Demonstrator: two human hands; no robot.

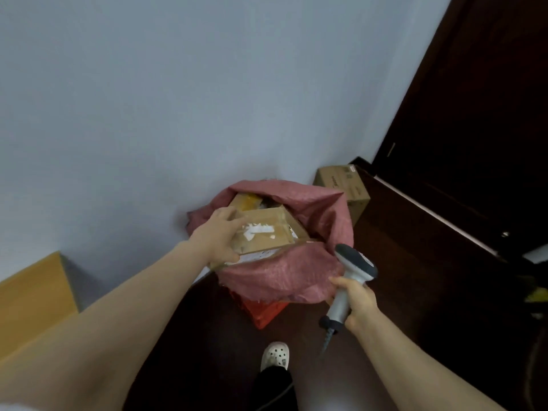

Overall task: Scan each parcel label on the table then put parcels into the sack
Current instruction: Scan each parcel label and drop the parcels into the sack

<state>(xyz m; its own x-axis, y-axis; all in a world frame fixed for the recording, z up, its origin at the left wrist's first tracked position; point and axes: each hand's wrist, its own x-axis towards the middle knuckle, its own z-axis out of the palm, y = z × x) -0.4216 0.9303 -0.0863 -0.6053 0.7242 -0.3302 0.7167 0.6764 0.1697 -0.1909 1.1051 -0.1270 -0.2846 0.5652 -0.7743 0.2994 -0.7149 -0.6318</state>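
Your foot in a white clog (pixel 275 355) stands on the dark floor (pixel 415 277), nearest to you. Your right hand (pixel 357 304) is closed round the grip of a grey and white barcode scanner (pixel 350 277), head tilted up towards the sack; its coiled cable (pixel 326 341) hangs from the butt. The scanner head lies just beside the sack's right rim.

Your left hand (pixel 221 235) grips the near left corner of a cardboard parcel (pixel 267 232), thumb underneath, fingers over the top. The parcel sits tilted in the mouth of the red woven sack (pixel 284 280), with white torn label patches on its upper face. A second parcel (pixel 246 201) lies deeper inside, behind the first. An orange-red object (pixel 264 314) shows under the sack's near edge.

A light wooden surface (pixel 32 295) bounds your left side. Behind the sack, a brown carton (pixel 347 185) stands against the grey wall (pixel 178 99). A dark door (pixel 474 99) closes the right. Open floor lies between the sack and the door.
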